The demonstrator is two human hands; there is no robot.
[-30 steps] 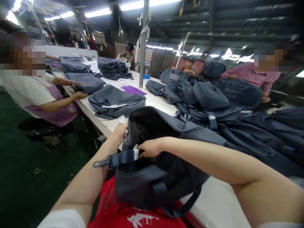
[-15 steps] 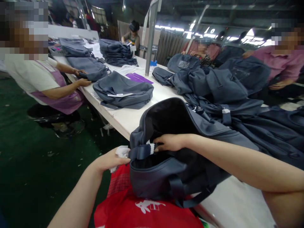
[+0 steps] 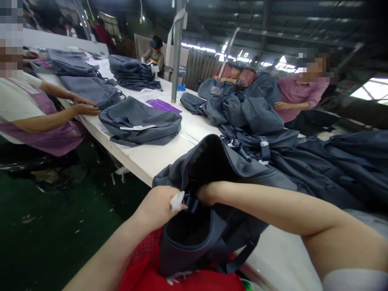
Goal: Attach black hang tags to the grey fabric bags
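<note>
A dark blue-grey bag (image 3: 194, 252) with its zipped mouth wide open lies across my lap and the table edge. At the bag's near end, my left hand (image 3: 163, 204) is closed round the short dark strap (image 3: 191, 203). A crumpled white scrap (image 3: 177, 201) shows between its fingers and thumb. My right hand (image 3: 207, 194) reaches into the mouth beside that strap; its fingers are hidden in the dark interior. A webbing handle (image 3: 242, 256) hangs down the bag's near side. Beneath is a red apron (image 3: 209, 283) with a white print.
On the white table (image 3: 139, 157) rests another blue-grey bag (image 3: 141, 121) with a white strip. Purple sheets (image 3: 163, 106) lie behind it, near a metal post (image 3: 176, 60). Bags pile up at the right (image 3: 251, 115). A co-worker's hands (image 3: 85, 106) touch a bag at left.
My left hand has moved right and over the strap at the bag's end. My right hand has gone deeper into the bag. The view has turned right.
</note>
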